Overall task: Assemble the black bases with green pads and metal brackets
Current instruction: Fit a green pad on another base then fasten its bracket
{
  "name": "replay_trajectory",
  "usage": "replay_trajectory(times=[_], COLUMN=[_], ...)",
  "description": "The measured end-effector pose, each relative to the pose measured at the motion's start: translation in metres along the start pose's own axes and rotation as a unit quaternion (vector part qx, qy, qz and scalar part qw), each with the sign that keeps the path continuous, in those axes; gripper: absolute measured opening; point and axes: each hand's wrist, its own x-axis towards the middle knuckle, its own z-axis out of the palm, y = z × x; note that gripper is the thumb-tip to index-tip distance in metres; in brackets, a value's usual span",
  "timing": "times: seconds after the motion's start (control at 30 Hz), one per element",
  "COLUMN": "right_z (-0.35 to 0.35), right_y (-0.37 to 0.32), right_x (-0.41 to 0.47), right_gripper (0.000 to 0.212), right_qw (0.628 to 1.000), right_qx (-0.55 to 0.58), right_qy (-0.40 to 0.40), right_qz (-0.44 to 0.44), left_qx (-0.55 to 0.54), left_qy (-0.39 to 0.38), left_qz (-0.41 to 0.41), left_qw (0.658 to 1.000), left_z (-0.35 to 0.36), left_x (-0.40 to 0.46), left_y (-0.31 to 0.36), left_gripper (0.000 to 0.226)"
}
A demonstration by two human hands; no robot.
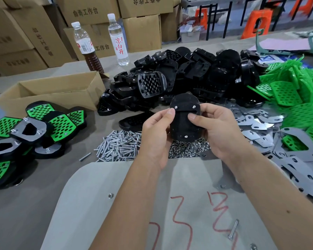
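Note:
A black base [183, 121] is held up above the table's middle, its underside toward me, with screw tips poking through near the top and bottom. My left hand [156, 134] grips its left edge, thumb near the upper left screw. My right hand [219, 130] grips its right side, thumb laid across the face. A heap of black bases [184, 74] lies behind. Green pads [294, 98] are piled at the right, metal brackets [260, 127] beside them. Screws [119, 147] and nuts [186, 148] lie in heaps just under the held base.
Finished assemblies [31, 129] with green pads and brackets lie at the left. An open cardboard box [49, 92] and two bottles [99, 40] stand behind them. A grey board [134, 204] with red marks lies before me, carrying a loose screw [233, 230]. Stacked cartons fill the back.

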Motion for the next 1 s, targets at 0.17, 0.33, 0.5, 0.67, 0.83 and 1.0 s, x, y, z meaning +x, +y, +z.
replay_trajectory(times=[0.17,0.33,0.5,0.67,0.83,1.0], right_z=[0.002,0.0,0.0,0.004,0.008,0.012], right_y=[0.002,-0.002,-0.004,-0.001,0.002,0.009], right_x=[-0.001,-0.002,-0.003,-0.003,-0.004,-0.002], right_gripper=[0.014,0.015,0.011,0.015,0.016,0.042], right_qw=[0.999,0.999,0.999,0.999,0.992,0.962], right_qx=[0.018,0.034,0.036,-0.022,-0.108,-0.214], right_qy=[0.024,-0.017,-0.022,0.026,0.063,0.161], right_qz=[0.016,0.021,0.032,-0.003,-0.031,-0.057], left_qx=[-0.002,-0.003,-0.029,-0.082,-0.08,-0.101], left_qy=[0.01,0.011,0.009,-0.007,0.013,0.029], left_qz=[-0.001,0.002,-0.015,-0.02,-0.02,-0.025], left_qw=[1.0,1.0,0.999,0.996,0.996,0.994], left_z=[-0.001,0.003,0.005,0.006,0.004,0.001], left_x=[0.001,-0.001,-0.003,-0.004,-0.002,0.001], left_y=[-0.002,-0.002,-0.004,-0.006,-0.008,-0.008], left_gripper=[0.027,0.03,0.034,0.018,0.009,0.009])
